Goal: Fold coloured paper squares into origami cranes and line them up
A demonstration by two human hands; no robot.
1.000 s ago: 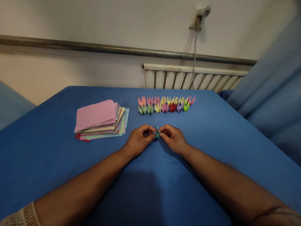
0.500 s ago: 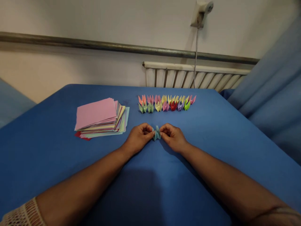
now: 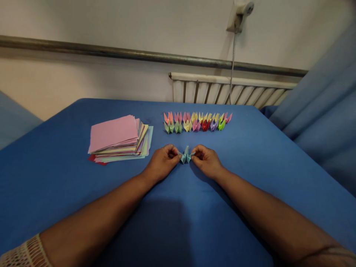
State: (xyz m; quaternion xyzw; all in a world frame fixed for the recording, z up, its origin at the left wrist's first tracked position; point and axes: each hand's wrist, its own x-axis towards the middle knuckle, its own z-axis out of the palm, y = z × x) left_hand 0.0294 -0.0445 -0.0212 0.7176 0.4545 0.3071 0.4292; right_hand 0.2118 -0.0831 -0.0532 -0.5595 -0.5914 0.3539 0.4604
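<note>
Between my two hands is a light-blue origami crane [image 3: 185, 157], its wings spread to the sides and one point standing up in the middle. My left hand [image 3: 164, 159] pinches the left wing tip between thumb and fingers. The right wing tip is pinched the same way by my right hand [image 3: 207, 159]. Beyond the hands, several folded paper cranes [image 3: 196, 125] in pink, yellow, green, red and purple stand in two rows.
A thick stack of coloured paper [image 3: 114, 134], pink on top, lies left of my hands on the blue-covered table [image 3: 239, 148]. Behind the table are a radiator [image 3: 211, 78], a metal rail [image 3: 125, 53] and a socket with a cord [image 3: 236, 22]. A blue curtain [image 3: 328, 96] hangs at right.
My hands have drawn slightly apart, and the light-blue crane's wings have opened outward. Its raised point shows more clearly. The paper stack and the rows of cranes stay where they were.
</note>
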